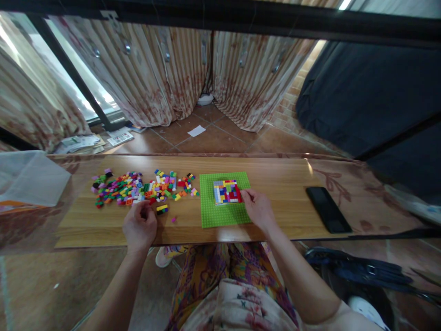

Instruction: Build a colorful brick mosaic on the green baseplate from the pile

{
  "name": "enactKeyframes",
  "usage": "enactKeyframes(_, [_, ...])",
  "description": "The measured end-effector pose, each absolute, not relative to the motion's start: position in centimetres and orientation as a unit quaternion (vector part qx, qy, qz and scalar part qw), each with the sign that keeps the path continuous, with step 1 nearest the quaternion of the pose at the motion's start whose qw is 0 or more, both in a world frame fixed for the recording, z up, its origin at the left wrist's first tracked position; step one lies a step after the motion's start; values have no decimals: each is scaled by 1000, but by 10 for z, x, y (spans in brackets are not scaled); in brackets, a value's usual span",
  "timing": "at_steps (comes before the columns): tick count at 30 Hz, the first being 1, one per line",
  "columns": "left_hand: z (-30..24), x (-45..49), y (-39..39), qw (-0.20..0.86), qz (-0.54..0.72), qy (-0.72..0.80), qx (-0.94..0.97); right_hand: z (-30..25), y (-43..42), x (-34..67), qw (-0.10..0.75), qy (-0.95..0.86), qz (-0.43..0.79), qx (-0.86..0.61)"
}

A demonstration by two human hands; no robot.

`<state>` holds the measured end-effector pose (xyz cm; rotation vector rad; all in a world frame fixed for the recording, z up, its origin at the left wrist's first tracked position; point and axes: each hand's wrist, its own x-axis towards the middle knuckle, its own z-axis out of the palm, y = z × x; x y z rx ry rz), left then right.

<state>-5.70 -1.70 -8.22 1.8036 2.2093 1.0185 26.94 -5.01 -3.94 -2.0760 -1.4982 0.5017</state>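
Observation:
My right hand point(259, 209) is at the right side of a low block of toy bricks point(225, 192). Its thumb and fingertips are closed at a red brick point(239, 195) on that block's right edge. The multicoloured block sits on a green studded baseplate point(210, 216). Over the near edge of a loose pile of toy bricks point(129, 186), my left hand point(140, 226) is curled with its fingertips together; what they hold, if anything, is hidden. Just right of it lies a yellow and black brick cluster point(161, 209), and a small pink brick point(173, 219) lies further along.
The wooden board point(282, 184) carries the bricks and baseplate. A black phone point(328, 209) rests at its right end. On the far left stands a translucent white container point(31, 177). A dark bar point(220, 18) crosses the top, with striped curtains point(165, 78) behind.

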Motion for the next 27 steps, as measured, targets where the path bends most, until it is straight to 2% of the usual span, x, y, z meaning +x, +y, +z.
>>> enactKeyframes(5, [-81, -57, -17, 57, 332, 728, 597, -41, -48, 267, 274, -544, 200, -767])
enactKeyframes(20, [-80, -56, -18, 51, 338, 723, 600, -27, -37, 246, 167, -540, 89, -820])
enactKeyframes(27, [-81, -57, -18, 55, 338, 726, 597, -28, -34, 243, 153, -535, 84, -827])
